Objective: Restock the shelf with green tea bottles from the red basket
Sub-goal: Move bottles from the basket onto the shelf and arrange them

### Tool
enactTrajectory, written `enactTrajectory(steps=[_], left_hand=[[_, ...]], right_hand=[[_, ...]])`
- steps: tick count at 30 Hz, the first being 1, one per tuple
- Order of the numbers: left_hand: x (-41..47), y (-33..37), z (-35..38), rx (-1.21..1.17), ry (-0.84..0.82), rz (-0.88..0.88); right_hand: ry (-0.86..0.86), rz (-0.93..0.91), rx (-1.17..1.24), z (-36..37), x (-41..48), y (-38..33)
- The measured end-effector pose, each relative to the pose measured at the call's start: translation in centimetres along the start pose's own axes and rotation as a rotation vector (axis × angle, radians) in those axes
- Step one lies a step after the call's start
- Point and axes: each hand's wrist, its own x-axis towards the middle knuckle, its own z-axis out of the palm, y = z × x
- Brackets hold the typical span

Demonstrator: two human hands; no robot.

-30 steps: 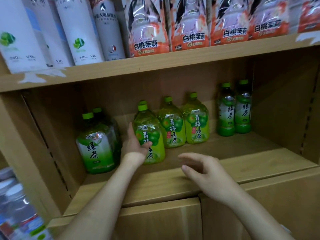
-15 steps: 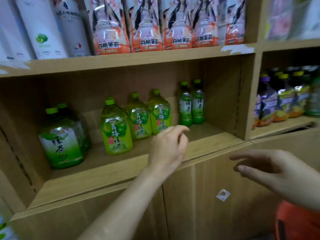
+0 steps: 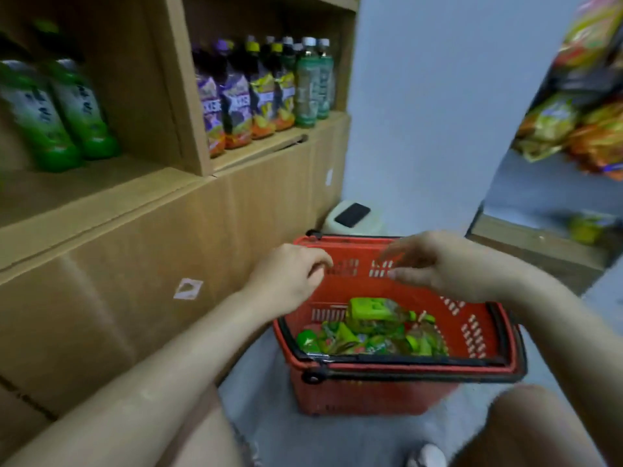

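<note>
head: two hands (image 3: 286,281) (image 3: 451,267), one red basket (image 3: 371,392)

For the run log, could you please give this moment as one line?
left hand: empty, above red basket | right hand: empty, above it | green tea bottles: lying in basket
</note>
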Motion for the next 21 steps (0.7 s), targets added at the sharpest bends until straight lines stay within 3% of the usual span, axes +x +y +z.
enactTrajectory(steps=[3,7,11,17,21], left_hand=[[1.6,1.2,3.2,-0.022,-0.078,0.009],[5.5,1.9,8.6,-0.047,-0.242,-0.034],[8.7,2.2,16.4,-0.006,-0.569,-0.084],[9.2,3.1,29.1,0.131,-1.079,-0.026],[9.0,3.6,32.9,0.180,-1.170,-0.058]], right_hand=[[0.089,0.009,0.055,3.5,-1.5,2.6],[0.233,0.214,0.212,6.7,0.5,10.3],[0.158,0.329,0.261,11.1,3.8,15.4],[0.064,0.412,0.343,14.2,7.9,19.5],[0.049,0.485,0.378,15.1,9.0,21.4]])
